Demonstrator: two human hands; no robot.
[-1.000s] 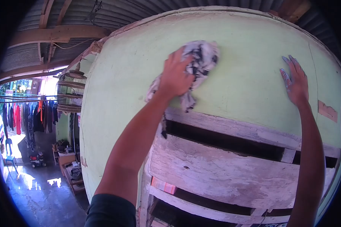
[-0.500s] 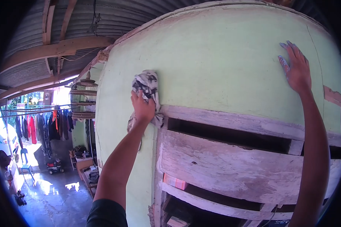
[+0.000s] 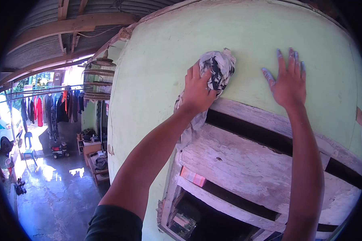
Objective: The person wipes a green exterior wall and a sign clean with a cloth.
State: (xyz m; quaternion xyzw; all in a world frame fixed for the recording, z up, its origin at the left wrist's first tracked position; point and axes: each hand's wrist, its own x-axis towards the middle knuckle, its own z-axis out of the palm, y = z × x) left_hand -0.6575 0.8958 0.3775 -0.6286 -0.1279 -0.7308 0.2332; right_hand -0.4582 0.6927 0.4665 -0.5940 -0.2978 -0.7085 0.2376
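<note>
My left hand (image 3: 198, 90) grips a crumpled white-and-black cloth (image 3: 219, 68) and presses it against the light green wall (image 3: 161, 68), just above the corner of a weathered wooden frame (image 3: 245, 114). Part of the cloth hangs down behind my left wrist. Further right, my right hand (image 3: 289, 82) lies flat on the wall with its fingers spread and nothing in it. Its fingertips carry a pale bluish-white coating.
Below my hands, whitish boards (image 3: 237, 156) cross the frame with dark gaps between them. A birdcage (image 3: 99, 78) hangs at the wall's left edge. Farther left are hanging clothes (image 3: 62, 106), a chair (image 3: 29, 146), a toy vehicle (image 3: 59, 150) and a white vehicle (image 3: 2, 124).
My left hand has slid the cloth rightward along the wall, above the frame's corner. My right hand sits closer to it, still flat. The camera view has shifted and tilted.
</note>
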